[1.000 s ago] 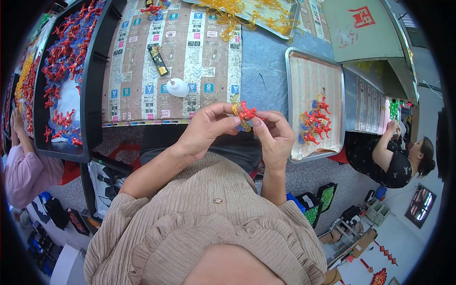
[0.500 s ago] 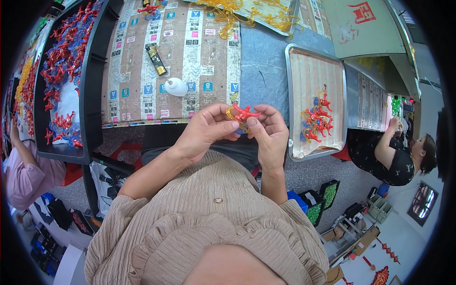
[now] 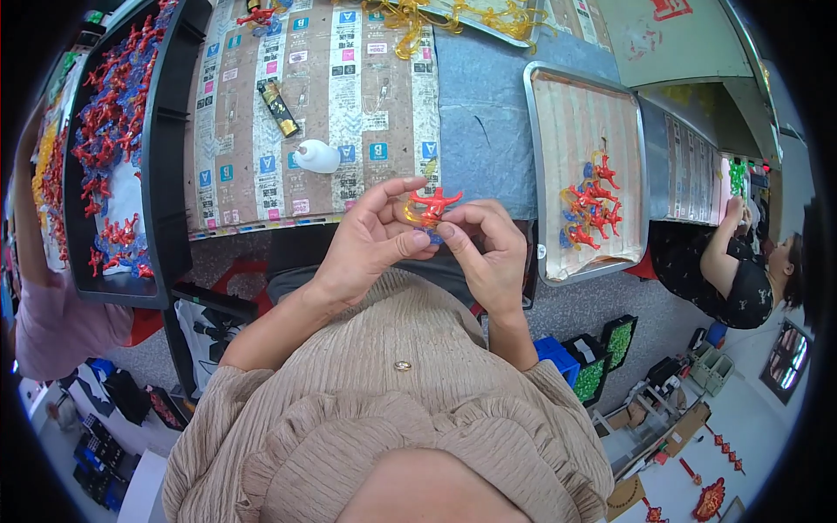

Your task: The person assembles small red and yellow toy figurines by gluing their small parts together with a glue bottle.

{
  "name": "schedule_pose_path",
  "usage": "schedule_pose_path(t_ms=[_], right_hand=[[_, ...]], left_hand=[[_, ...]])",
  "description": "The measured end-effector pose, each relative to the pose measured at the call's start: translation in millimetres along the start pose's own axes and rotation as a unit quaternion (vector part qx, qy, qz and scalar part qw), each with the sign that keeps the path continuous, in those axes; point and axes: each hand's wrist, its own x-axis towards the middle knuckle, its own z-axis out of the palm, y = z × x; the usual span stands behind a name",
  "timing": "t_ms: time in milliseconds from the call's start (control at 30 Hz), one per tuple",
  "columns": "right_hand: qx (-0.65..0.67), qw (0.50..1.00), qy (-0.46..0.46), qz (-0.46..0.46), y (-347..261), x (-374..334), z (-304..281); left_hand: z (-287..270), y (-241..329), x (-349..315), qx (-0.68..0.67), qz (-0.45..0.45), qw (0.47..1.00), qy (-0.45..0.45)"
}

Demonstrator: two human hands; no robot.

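A small red plastic figurine (image 3: 434, 206) with a translucent yellow piece and a blue base is held in front of my chest, upright with its arms spread. My left hand (image 3: 370, 244) pinches it from the left, thumb at the blue base and fingers behind the yellow piece. My right hand (image 3: 490, 253) closes on its lower right side with thumb and forefinger. Part of the base is hidden by my fingers. On the covered table beyond my left hand stands a white squeeze bottle (image 3: 320, 157), with a black-and-gold tube-shaped item (image 3: 279, 109) lying behind it.
To the right, a metal tray (image 3: 641, 174) holds several red and blue figurines (image 3: 593, 205). A black crate (image 3: 170, 166) full of similar figurines stands left. Yellow translucent pieces (image 3: 410, 26) lie at the far edge. Co-workers sit on both sides; one wears a black top (image 3: 728, 283).
The figurine has turned upright, its yellow piece now lower left. My left fingers have opened out somewhat behind it, and my right hand has shifted down to its base.
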Motion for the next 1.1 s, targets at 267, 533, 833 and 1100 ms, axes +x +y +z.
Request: schedule_pose_path(t_ms=[267,533,833,1100], right_hand=[[-0.094,0.991,-0.019,-0.090,-2.9,1.5,-0.3],[-0.133,0.970,0.007,-0.203,5.5,-0.5,2.9],[-0.145,0.966,-0.010,-0.212,2.8,-0.7,1.9],[-0.154,0.963,-0.079,-0.205,1.4,0.5,-3.3]], left_hand=[[1.6,-1.7,-5.6,0.018,-0.007,1.000,-0.007],[0.7,-8.1,-8.0,0.018,0.009,1.000,0.000],[-0.9,-6.7,-11.9,0.022,0.025,0.999,-0.009],[-0.7,-1.3,-14.6,0.048,0.010,0.999,-0.012]])
